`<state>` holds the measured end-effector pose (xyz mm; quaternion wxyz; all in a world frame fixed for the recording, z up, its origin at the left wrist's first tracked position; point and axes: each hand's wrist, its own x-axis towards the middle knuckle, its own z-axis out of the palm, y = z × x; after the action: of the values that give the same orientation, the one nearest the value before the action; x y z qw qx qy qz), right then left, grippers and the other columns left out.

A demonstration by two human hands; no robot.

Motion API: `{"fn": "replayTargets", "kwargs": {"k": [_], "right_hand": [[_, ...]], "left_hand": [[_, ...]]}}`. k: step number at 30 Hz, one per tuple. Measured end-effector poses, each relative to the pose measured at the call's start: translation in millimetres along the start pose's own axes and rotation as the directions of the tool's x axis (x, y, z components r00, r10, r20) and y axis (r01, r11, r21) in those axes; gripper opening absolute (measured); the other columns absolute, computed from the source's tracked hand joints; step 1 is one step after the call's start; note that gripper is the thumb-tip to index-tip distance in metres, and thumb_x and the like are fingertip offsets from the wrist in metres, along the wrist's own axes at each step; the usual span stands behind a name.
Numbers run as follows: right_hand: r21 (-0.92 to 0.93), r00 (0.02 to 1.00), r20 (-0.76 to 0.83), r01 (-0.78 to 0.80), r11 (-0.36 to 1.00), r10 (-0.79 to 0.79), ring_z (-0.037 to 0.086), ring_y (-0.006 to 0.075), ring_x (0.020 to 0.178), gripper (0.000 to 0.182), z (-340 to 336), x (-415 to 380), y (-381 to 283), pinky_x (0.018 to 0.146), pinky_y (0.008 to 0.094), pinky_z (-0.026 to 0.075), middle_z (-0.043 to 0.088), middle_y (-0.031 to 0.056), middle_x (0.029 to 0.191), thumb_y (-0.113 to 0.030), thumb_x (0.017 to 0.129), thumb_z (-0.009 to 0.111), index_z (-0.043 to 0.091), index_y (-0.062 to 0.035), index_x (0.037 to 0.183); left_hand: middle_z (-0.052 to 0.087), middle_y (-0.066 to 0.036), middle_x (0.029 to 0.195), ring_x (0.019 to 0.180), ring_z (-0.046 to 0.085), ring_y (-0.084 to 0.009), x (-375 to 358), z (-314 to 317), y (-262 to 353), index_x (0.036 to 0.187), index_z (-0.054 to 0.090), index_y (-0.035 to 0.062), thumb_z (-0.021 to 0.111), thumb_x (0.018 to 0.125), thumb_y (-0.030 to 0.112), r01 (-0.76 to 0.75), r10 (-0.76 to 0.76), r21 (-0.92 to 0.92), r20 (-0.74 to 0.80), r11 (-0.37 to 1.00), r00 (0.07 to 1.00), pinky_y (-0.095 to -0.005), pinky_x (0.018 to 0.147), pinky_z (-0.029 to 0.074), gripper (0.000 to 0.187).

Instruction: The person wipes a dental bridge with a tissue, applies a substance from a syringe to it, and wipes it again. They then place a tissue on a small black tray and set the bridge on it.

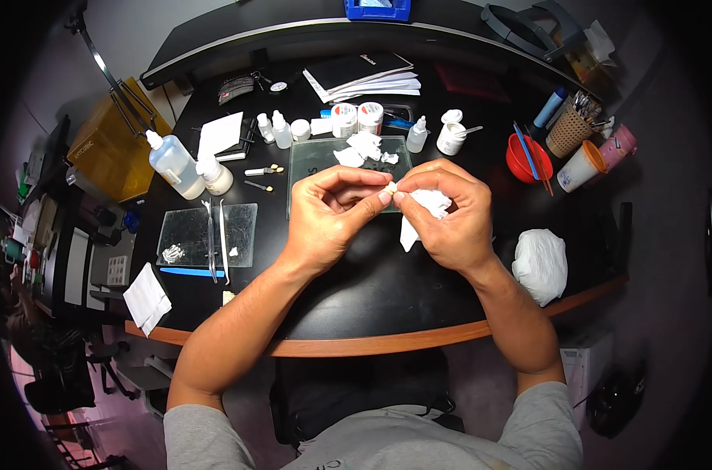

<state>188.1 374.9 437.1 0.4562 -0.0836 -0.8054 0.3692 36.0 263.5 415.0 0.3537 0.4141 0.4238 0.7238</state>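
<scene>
Over the middle of the desk, my left hand (328, 211) pinches a small cream tooth-like piece (391, 188) between thumb and fingertips. My right hand (454, 211) meets it from the other side, thumb and forefinger closed at the piece. A crumpled white tissue (430, 205) is tucked in the right hand and hangs below its fingers. Just beyond the hands lies a glass slab (305, 166) with crumpled tissues (362, 146) on it. The piece's details are too small to make out.
At left, a smaller glass plate (187, 223) carries tweezers (210, 243) and a white-handled tool (223, 235). A wash bottle (174, 164), several jars and droppers stand behind. On the right are a red bowl (520, 159), a brush holder (567, 133) and a white bundle (540, 266).
</scene>
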Motion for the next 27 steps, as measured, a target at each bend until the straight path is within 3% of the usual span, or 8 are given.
{"fn": "replayTargets", "kwargs": {"k": [6, 9, 12, 21, 27], "right_hand": [[0.006, 0.997, 0.071, -0.012, 1.0, 0.011, 0.071, 0.0167, 0.086, 0.01, -3.0, 0.0, 0.1, 0.076, 0.0286, 0.054, 0.072, 0.0101, 0.092, 0.004, 0.08, 0.078, 0.077, 0.0006, 0.09], [0.058, 0.999, 0.019, -0.048, 0.997, 0.047, 0.07, 0.0148, 0.085, 0.015, -1.5, -0.2, 0.6, 0.076, 0.0274, 0.054, 0.071, 0.0086, 0.093, 0.003, 0.083, 0.078, 0.073, 0.0018, 0.097], [0.303, 0.963, 0.016, -0.261, 0.917, 0.268, 0.07, 0.0126, 0.087, 0.02, 1.5, -3.8, -2.4, 0.076, 0.0253, 0.055, 0.071, 0.0084, 0.092, 0.002, 0.087, 0.077, 0.067, 0.0024, 0.104], [0.401, 0.926, 0.115, -0.374, 0.836, 0.359, 0.07, 0.0107, 0.079, 0.016, -1.8, -1.4, 0.7, 0.072, 0.0239, 0.057, 0.07, 0.0084, 0.09, 0.002, 0.09, 0.073, 0.063, 0.0018, 0.104], [0.404, 0.916, 0.144, -0.4, 0.823, 0.375, 0.069, 0.0104, 0.083, 0.01, -1.6, -0.7, 3.7, 0.073, 0.0243, 0.055, 0.07, 0.0072, 0.091, 0.0, 0.091, 0.071, 0.066, 0.0006, 0.099]], "left_hand": [[0.075, -0.014, 0.105, 0.098, 0.073, -0.0162, 0.3, -2.1, 0.1, 0.112, 0.071, -0.0053, 0.076, 0.089, -0.004, 0.012, -0.011, 0.05, -0.014, 0.999, 1.0, -0.0284, 0.091, 0.059, 0.024], [0.075, -0.013, 0.104, 0.098, 0.072, -0.0158, 0.1, 0.7, 0.8, 0.114, 0.071, -0.0047, 0.076, 0.088, -0.005, -0.038, 0.037, 0.109, 0.007, 0.993, 0.999, -0.0287, 0.091, 0.059, 0.026], [0.075, -0.013, 0.105, 0.099, 0.073, -0.0163, -0.2, 0.8, -3.0, 0.114, 0.071, -0.0038, 0.076, 0.088, -0.006, -0.115, 0.11, 0.148, 0.044, 0.982, 0.993, -0.0296, 0.092, 0.058, 0.027], [0.075, -0.016, 0.105, 0.1, 0.073, -0.0189, -2.0, 2.5, 0.3, 0.113, 0.07, -0.0052, 0.076, 0.086, -0.008, -0.161, 0.157, 0.196, 0.036, 0.967, 0.987, -0.0326, 0.094, 0.058, 0.027], [0.075, -0.012, 0.103, 0.097, 0.073, -0.0165, -1.7, 3.0, 0.3, 0.112, 0.072, -0.0037, 0.079, 0.084, -0.006, -0.167, 0.165, 0.179, 0.022, 0.97, 0.986, -0.0294, 0.091, 0.059, 0.028]]}}
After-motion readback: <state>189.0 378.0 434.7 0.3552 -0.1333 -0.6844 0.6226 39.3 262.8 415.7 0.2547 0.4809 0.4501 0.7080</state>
